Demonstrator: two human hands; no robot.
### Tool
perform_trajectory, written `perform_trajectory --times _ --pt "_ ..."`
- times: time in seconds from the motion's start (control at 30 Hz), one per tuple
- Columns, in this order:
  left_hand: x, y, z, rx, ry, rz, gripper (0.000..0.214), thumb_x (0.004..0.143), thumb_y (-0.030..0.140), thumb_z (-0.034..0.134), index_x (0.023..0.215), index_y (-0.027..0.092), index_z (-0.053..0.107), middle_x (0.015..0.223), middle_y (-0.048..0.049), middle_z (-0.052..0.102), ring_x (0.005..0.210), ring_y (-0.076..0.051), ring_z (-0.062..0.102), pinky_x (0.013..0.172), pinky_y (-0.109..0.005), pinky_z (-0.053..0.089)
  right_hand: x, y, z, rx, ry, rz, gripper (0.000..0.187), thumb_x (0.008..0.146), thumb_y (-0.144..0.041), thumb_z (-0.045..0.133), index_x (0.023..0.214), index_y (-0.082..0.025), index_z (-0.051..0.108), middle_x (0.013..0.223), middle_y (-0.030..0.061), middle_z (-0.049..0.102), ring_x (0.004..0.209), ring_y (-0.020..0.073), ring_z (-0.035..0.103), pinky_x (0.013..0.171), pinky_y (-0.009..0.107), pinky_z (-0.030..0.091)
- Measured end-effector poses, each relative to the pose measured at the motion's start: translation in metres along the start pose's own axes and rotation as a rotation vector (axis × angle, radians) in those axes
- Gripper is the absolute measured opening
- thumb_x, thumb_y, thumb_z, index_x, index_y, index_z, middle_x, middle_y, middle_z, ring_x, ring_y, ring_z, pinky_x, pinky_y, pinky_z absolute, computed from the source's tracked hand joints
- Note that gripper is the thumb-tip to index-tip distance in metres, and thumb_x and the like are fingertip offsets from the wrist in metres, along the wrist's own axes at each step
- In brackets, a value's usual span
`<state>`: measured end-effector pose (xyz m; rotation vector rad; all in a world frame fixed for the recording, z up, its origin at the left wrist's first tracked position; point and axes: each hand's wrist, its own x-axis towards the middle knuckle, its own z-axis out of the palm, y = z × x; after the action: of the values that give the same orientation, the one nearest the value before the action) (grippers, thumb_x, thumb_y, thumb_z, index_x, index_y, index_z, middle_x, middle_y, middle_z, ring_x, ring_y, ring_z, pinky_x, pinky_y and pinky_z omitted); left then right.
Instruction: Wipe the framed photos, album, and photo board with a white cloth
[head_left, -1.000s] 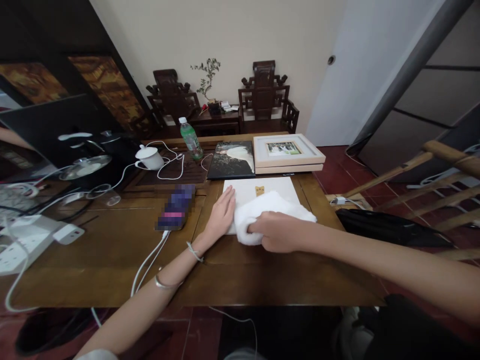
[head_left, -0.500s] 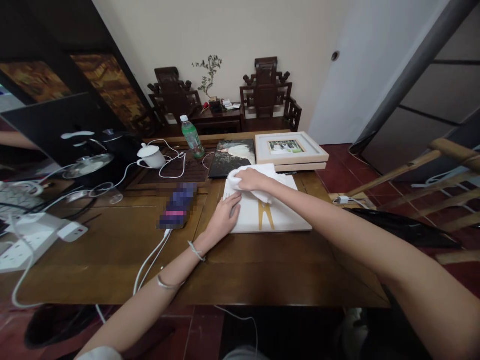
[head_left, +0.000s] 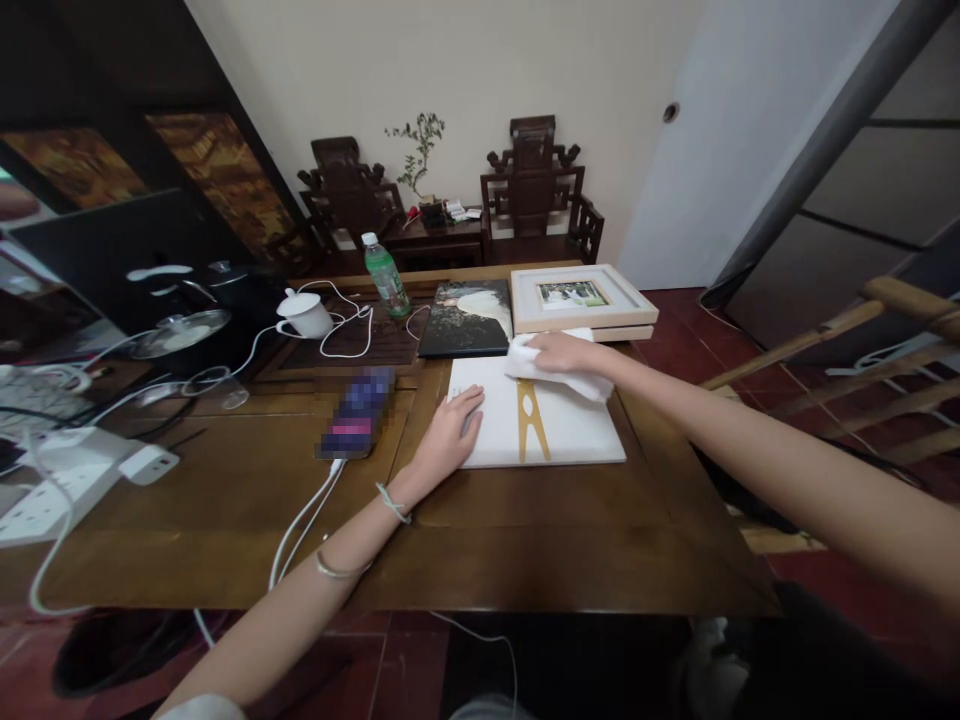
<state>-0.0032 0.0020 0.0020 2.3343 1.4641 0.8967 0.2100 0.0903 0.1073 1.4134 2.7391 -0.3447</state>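
Observation:
A white board (head_left: 495,435) with a gold A-shaped figure (head_left: 529,425) on it lies flat on the wooden table. My left hand (head_left: 448,432) rests flat on the board's left edge, fingers stretched out and holding nothing. My right hand (head_left: 561,354) is closed on a bunched white cloth (head_left: 581,382), which lies over the upper right part of the board and the top of the gold figure. The fingertips of my right hand are partly sunk in the cloth.
Behind the board are a dark photo album (head_left: 469,325) and stacked pale wooden picture frames (head_left: 630,300). To the left lie a phone (head_left: 355,415) on a cable, a lidded white cup (head_left: 306,315), a green bottle (head_left: 386,278), a pot (head_left: 184,335) and a power strip (head_left: 56,480).
My right hand has moved the cloth rightward across the board, uncovering its upper left part and more of the gold figure. My left hand has stayed in place.

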Motion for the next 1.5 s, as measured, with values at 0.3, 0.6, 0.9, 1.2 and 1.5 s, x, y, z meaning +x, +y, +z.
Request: perform_trajectory --times 0.3,0.6,0.9,1.2,1.5 --pt "0.000 -0.001 0.000 -0.014 0.025 -0.029 0.036 0.087 0.021 0.045 0.121 0.014 0.055 0.132 -0.0137 0.053 0.125 -0.026 0.046 0.106 -0.050 0.033 -0.088 0.022 0.027 -0.024 0.015 -0.051 0.034 0.066 -0.004 0.041 0.091 -0.014 0.061 0.085 0.0113 0.066 0.085 0.0259 0.059 0.075 0.034 0.042" --pt "-0.001 0.000 0.001 0.040 0.007 -0.018 0.040 0.088 0.027 0.046 0.125 0.012 0.051 0.136 -0.0156 0.048 0.128 -0.027 0.042 0.106 -0.051 0.033 -0.156 -0.011 0.047 0.117 -0.020 -0.186 0.037 0.059 0.002 0.039 0.082 -0.020 0.058 0.101 0.0081 0.066 0.113 0.0263 0.051 0.097 0.041 0.033" --pt "0.000 0.000 -0.001 0.053 -0.013 -0.005 0.039 0.088 0.026 0.045 0.123 0.010 0.053 0.135 -0.0164 0.049 0.128 -0.027 0.043 0.107 -0.050 0.033 -0.073 0.026 0.024 -0.051 0.017 -0.131 0.031 0.064 -0.004 0.041 0.086 -0.015 0.060 0.077 0.0087 0.062 0.072 0.0214 0.055 0.064 0.028 0.036" --pt "0.000 -0.001 -0.001 0.059 -0.019 -0.006 0.039 0.088 0.025 0.045 0.124 0.012 0.052 0.136 -0.0159 0.048 0.128 -0.027 0.042 0.107 -0.050 0.033 -0.049 0.036 0.023 -0.060 0.077 -0.099 0.034 0.066 -0.005 0.041 0.093 -0.012 0.060 0.085 0.0114 0.065 0.081 0.0243 0.056 0.070 0.030 0.037" --pt "-0.001 0.000 -0.001 0.057 -0.020 -0.006 0.039 0.089 0.026 0.044 0.125 0.012 0.051 0.137 -0.0158 0.047 0.129 -0.027 0.041 0.107 -0.051 0.032 -0.143 -0.012 0.051 0.099 0.058 -0.141 0.036 0.058 0.001 0.039 0.083 -0.020 0.055 0.105 0.0084 0.064 0.111 0.0268 0.052 0.095 0.042 0.034"
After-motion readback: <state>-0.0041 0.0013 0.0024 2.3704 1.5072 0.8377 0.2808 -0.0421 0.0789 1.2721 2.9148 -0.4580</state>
